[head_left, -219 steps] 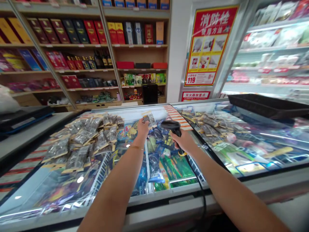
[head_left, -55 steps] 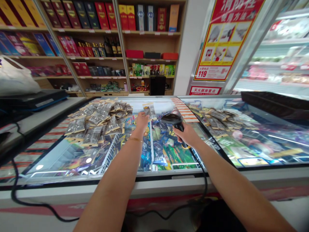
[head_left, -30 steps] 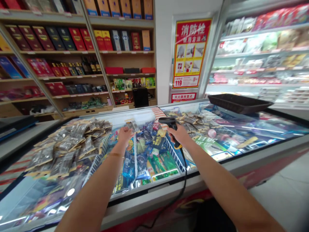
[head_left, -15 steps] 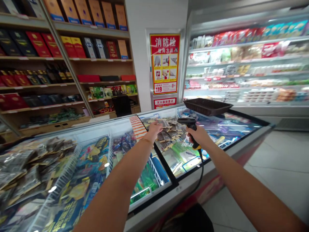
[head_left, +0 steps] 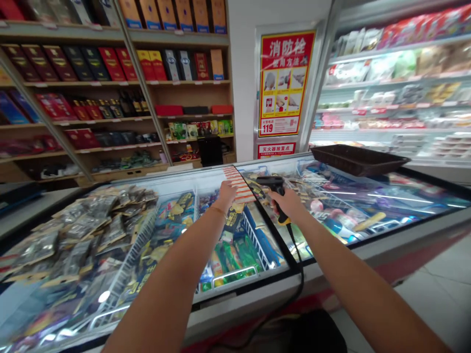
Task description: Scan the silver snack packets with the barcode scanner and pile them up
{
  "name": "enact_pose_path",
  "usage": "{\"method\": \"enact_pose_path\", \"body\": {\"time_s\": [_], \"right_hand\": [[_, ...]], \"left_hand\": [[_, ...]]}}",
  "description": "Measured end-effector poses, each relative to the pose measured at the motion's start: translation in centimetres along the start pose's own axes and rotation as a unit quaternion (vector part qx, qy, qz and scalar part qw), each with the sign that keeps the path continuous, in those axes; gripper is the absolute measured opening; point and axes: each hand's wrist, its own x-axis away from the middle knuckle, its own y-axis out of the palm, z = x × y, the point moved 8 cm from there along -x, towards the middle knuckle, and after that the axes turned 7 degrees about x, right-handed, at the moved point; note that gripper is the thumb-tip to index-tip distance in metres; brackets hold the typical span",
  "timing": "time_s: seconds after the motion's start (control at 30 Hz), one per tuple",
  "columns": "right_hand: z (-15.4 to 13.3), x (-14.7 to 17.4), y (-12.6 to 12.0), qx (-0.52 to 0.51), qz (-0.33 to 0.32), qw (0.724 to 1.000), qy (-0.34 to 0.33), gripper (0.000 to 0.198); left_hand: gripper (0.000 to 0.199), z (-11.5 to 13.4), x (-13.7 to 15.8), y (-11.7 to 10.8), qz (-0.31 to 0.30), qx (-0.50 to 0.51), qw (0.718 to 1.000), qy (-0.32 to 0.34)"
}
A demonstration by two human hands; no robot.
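My right hand (head_left: 287, 203) is wrapped round the grip of a black and yellow handheld barcode scanner (head_left: 272, 184), its head pointing left. From the handle's base a black cable (head_left: 300, 274) hangs over the freezer's front edge. My left hand (head_left: 227, 193) is at the left edge of an orange-and-white striped sheet (head_left: 241, 185) lying on the freezer glass. Its fingers are drawn together, and what they hold, if anything, is too blurred to make out. Many flat clear packets with brown backing (head_left: 91, 215) lie heaped on the left part of the freezer.
Under the glass stand wire baskets (head_left: 253, 240) of frozen packs. A dark brown tray (head_left: 360, 159) rests on the freezer's right side. Behind are shelves of boxed goods (head_left: 187, 66), a red fire-hydrant poster (head_left: 287, 83) and a lit chiller (head_left: 397, 88).
The view has turned left. My left hand has moved left, from above packets on the right to the striped sheet. My right hand keeps the scanner and has come left with it.
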Motion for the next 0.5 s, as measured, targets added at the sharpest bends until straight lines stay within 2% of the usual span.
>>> {"method": "enact_pose_path", "body": {"time_s": [0.2,0.33,0.43,0.5], "right_hand": [[-2.2,0.8,8.6,-0.029,-0.047,0.998,-0.009,0.018],[-3.4,1.4,13.8,-0.071,-0.086,0.994,-0.02,0.019],[-2.9,1.8,16.5,-0.086,-0.085,0.993,-0.011,0.019],[-2.2,2.0,17.7,-0.075,-0.082,0.994,-0.013,0.018]], "left_hand": [[0.046,-1.3,-0.3,-14.4,0.101,-0.062,0.992,-0.044],[0.041,0.5,0.2,-22.8,0.137,-0.156,0.978,-0.001],[0.041,3.2,1.1,-28.3,0.154,-0.298,0.94,0.066],[0.045,4.8,1.9,-31.9,0.19,-0.427,0.88,0.087]]}}
